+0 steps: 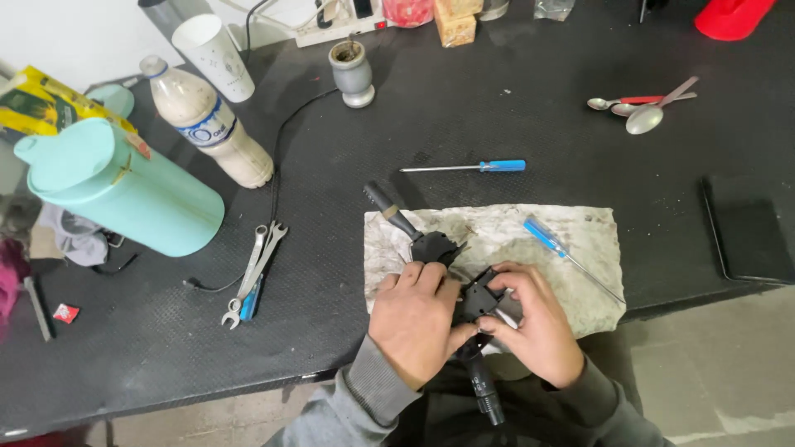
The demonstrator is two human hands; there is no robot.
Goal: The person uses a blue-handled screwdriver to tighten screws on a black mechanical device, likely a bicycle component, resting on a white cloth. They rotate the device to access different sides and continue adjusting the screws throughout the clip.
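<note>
**Clerk:** Dark worktop (497, 99), dusty, one item. Next largest?

**Checker:** Mint-green jug (116, 190), lying on its side at far left. Just beside it, a plastic bottle (211, 124) of pale liquid, also tipped over.

**Clerk:** Centre front?

**Checker:** Stained grey cloth (505, 232), spread flat near the worktop's front edge. Over its near side, left hand (418, 319) and right hand (530, 319), both closed around a black stalk switch assembly (474, 302); one stalk points up-left across the cloth, another hangs off the front edge.

**Clerk:** Hand tools?

**Checker:** Spanners (255, 273), bunched left of the cloth. Blue-handled screwdriver (468, 167) behind the cloth; second blue-handled screwdriver (563, 252) lying on the cloth.

**Clerk:** Smalls?

**Checker:** Paper cup (214, 54), grey goblet (352, 74), spoons (642, 108) at far right.
</note>
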